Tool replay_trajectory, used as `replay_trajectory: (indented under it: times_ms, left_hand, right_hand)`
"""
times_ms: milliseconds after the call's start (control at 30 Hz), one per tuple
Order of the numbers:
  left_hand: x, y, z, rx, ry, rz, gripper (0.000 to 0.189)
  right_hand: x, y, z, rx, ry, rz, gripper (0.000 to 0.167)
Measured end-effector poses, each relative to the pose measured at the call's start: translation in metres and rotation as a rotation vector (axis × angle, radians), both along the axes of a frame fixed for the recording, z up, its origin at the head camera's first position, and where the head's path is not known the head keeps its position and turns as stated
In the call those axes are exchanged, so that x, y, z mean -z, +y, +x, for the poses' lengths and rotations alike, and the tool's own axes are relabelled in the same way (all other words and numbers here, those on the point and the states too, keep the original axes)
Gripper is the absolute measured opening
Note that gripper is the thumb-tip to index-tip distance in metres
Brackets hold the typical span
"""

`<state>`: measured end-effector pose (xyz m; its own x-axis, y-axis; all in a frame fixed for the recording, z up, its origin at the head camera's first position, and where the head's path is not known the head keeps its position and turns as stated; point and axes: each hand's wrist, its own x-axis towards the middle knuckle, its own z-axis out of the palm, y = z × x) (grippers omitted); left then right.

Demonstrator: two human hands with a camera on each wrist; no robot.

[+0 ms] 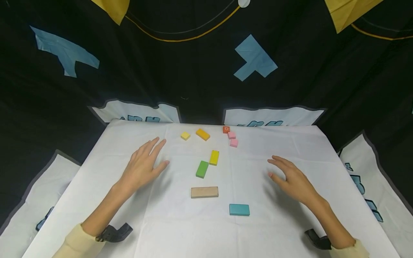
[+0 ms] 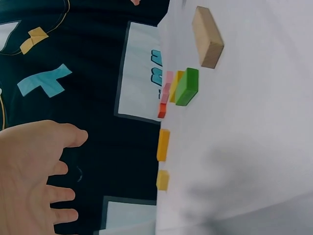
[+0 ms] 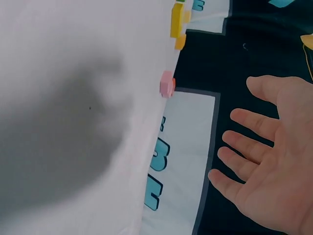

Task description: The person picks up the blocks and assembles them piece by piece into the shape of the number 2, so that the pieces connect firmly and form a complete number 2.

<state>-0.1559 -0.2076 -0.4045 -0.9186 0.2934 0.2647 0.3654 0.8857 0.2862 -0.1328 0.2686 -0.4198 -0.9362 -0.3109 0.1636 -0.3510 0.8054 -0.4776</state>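
My left hand (image 1: 141,167) hovers over the left part of the table with fingers spread and nothing in it. On the right, my right hand (image 1: 294,181) is also raised, its fingers loosely extended and bare. Between them lie a green block (image 1: 202,169), a yellow block (image 1: 214,157) at its upper right corner, a plain wooden block (image 1: 204,192) and a teal block (image 1: 239,209). Farther back are an orange block (image 1: 203,134), a small pale yellow block (image 1: 185,135), a red block (image 1: 226,129) with a ring mark, and two small pink blocks (image 1: 233,143).
A white cloth covers the table (image 1: 180,233). Behind it hangs a black curtain (image 1: 193,79) with blue and yellow patches. White printed panels (image 1: 274,116) border the back and sides. Each wrist wears a black strap mount (image 1: 117,233).
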Motion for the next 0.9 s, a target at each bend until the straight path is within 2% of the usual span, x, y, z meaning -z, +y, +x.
replay_trajectory:
  times_ms: [167,400,533,700,900]
  left_hand:
    - [0.009,0.003,0.003,0.013,-0.054,0.052,0.066]
    - [0.019,0.011,0.008,0.083,-0.110,0.140,0.061]
    - [0.023,0.018,0.009,0.123,-0.185,0.205,0.057]
    - [0.029,0.025,0.011,0.195,-0.256,0.277,0.054]
    - [0.038,0.032,0.013,0.271,-0.293,0.343,0.048]
  right_hand:
    - [0.003,-0.003,0.003,-0.012,0.006,-0.051,0.043]
    - [0.008,-0.010,0.008,-0.021,0.033,-0.099,0.038]
    - [0.012,-0.014,0.010,-0.031,0.029,-0.124,0.036]
    - [0.018,-0.019,0.012,-0.040,-0.020,-0.163,0.036]
    - [0.024,-0.023,0.016,-0.043,-0.099,-0.253,0.036]
